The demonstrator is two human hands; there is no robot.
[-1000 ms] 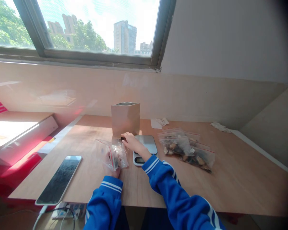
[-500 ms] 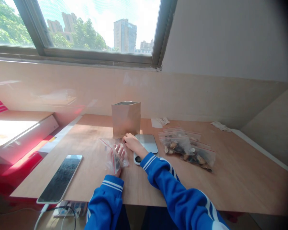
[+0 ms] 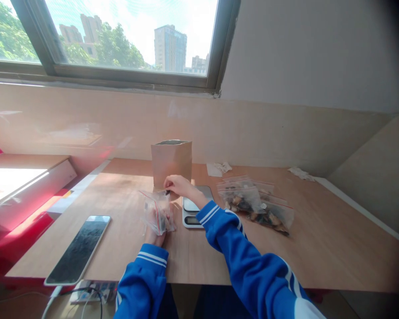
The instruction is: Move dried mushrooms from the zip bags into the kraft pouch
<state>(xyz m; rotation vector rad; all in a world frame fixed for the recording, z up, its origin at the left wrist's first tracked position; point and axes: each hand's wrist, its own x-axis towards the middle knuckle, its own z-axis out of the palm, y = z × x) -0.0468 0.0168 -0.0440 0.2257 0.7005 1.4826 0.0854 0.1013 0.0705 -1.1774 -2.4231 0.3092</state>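
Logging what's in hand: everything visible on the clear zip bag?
The clear plastic zip bag is thin, creased and glossy, with red lines along its zip edge. It stands roughly upright above the wooden tabletop, not resting flat. The left hand supports it from behind and below, while the right hand reaches its top edge. Something dark shows inside, too blurred to identify. Whether the zip is open cannot be told.

Kraft stand-up pouch (image 3: 170, 161): 1. Digital kitchen scale (image 3: 189, 208): 1. Tablet (image 3: 78, 250): 1. Clear zip bag (image 3: 158, 212), hand-held: 1. Filled zip bags (image 3: 252, 206), overlapping: at least 2. Paper scraps (image 3: 218, 168): 2. Power strip (image 3: 93, 292): 1. Left hand (image 3: 153, 238): 1. Right hand (image 3: 181, 186): 1.
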